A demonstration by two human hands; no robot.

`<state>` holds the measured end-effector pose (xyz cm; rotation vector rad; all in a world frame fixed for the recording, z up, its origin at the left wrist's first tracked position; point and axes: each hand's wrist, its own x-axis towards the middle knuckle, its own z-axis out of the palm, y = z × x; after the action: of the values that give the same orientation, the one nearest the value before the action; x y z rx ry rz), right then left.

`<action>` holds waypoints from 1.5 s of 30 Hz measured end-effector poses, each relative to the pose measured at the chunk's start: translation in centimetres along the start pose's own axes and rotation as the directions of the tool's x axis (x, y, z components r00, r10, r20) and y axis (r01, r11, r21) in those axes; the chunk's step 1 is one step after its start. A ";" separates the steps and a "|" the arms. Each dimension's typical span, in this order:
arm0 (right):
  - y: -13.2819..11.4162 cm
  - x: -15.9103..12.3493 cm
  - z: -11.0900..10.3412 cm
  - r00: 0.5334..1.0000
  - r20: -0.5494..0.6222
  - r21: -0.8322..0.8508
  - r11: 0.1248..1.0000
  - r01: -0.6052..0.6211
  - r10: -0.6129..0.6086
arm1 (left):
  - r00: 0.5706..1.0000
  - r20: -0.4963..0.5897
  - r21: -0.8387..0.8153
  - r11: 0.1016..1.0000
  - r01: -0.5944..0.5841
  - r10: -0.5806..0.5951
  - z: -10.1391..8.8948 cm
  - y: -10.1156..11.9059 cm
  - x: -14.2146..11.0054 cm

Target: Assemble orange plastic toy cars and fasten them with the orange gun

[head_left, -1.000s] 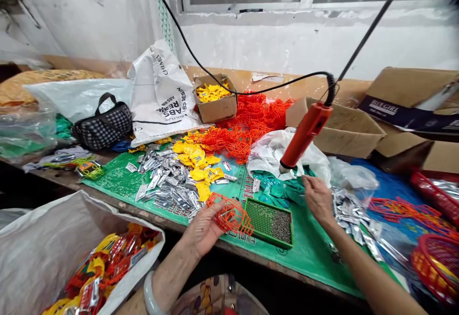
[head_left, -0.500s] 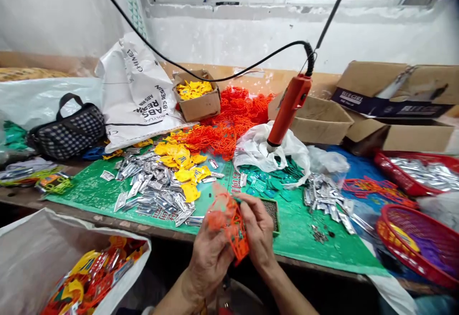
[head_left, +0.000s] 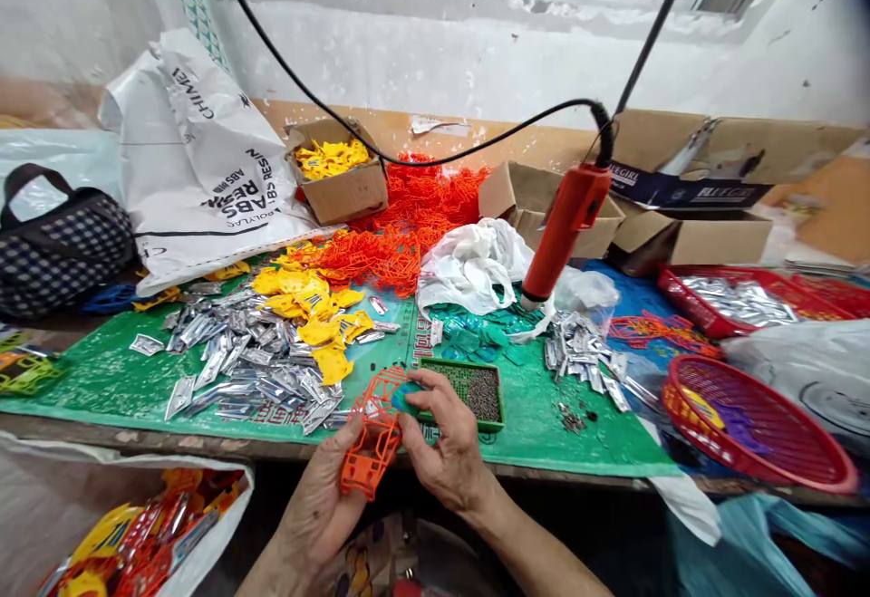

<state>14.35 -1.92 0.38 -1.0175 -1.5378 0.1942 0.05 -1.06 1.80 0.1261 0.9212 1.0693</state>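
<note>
Low over the table's front edge, my left hand (head_left: 324, 488) grips an orange plastic frame (head_left: 372, 452), an openwork piece like a toy car's roll cage. Between the thumb and fingers of my right hand (head_left: 445, 438) is a small teal plastic piece (head_left: 406, 398), held against the frame's upper right side. Just beyond my right hand lies a green tray (head_left: 501, 398) with small dark screws (head_left: 482, 393) in its right part. An orange-red electric screwdriver (head_left: 567, 230) hangs tip down, farther back on the right.
Silver pieces (head_left: 237, 361) and yellow parts (head_left: 309, 307) are heaped on the left. Orange frames (head_left: 401, 244) are piled behind them, teal parts (head_left: 468, 330) beside a white bag (head_left: 472, 266). A red basket (head_left: 754, 416) stands right; a sack of coloured parts (head_left: 136, 534) sits front left.
My right hand came from near the teal parts to the orange frame and now holds a teal piece there. The frame has been turned in my left hand. The view has swung right.
</note>
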 end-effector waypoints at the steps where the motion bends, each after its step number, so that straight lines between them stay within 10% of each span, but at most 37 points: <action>1: 0.1 0.0 0.1 1.000 0.012 -0.011 1.000 -0.024 0.024 | 0.998 -0.045 -0.047 0.998 0.029 -0.031 0.3 0.0 0.1; 8: 0.8 0.1 0.7 0.952 0.111 0.147 0.942 -0.301 0.287 | 0.990 -0.081 -0.177 0.979 0.101 -0.117 -0.4 -0.5 0.8; 16: 2.0 -0.5 0.2 0.900 0.260 0.254 0.875 -0.413 0.350 | 0.865 0.485 0.124 0.989 0.075 -0.127 -2.7 0.3 0.5; 32: -0.3 -2.1 -0.5 0.979 0.202 -0.089 0.996 0.021 -0.002 | 0.957 0.272 0.089 0.987 -0.130 0.101 -0.6 -0.6 0.4; 45: -0.3 -2.7 -0.8 0.954 0.294 -0.166 0.986 -0.009 0.059 | 0.943 0.282 0.053 0.978 -0.199 0.177 -1.0 -1.7 0.1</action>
<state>14.61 -4.33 -1.18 -1.1852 -1.8347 0.2592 0.59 -2.22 0.28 0.4280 0.7090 1.1571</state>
